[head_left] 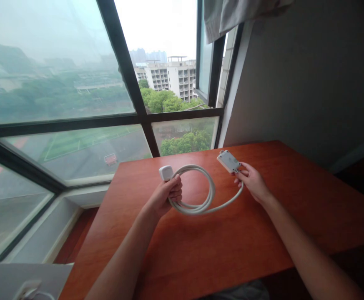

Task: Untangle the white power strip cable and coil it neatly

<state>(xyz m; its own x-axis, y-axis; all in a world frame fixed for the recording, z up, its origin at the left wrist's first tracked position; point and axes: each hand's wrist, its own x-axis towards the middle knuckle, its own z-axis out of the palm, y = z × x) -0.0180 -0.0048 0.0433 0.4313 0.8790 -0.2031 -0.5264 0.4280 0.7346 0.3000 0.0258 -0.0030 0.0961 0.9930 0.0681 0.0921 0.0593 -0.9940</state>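
A white extension cord (pixel 207 196) is coiled in loops above a reddish wooden table (pixel 225 246). My left hand (pixel 166 195) is closed around the coil, with the white plug (pixel 166 172) sticking up just above the fist. My right hand (pixel 253 181) pinches the cord where it enters the white socket block (pixel 228 161), which is held tilted above the table's far side. One strand of cord runs from the coil up to the right hand.
A large window with dark frames (pixel 138 121) stands behind the table and to its left. A grey wall (pixel 310 75) rises on the right. A curtain (pixel 228 14) hangs at the top. Something white (pixel 28 289) lies at the bottom left.
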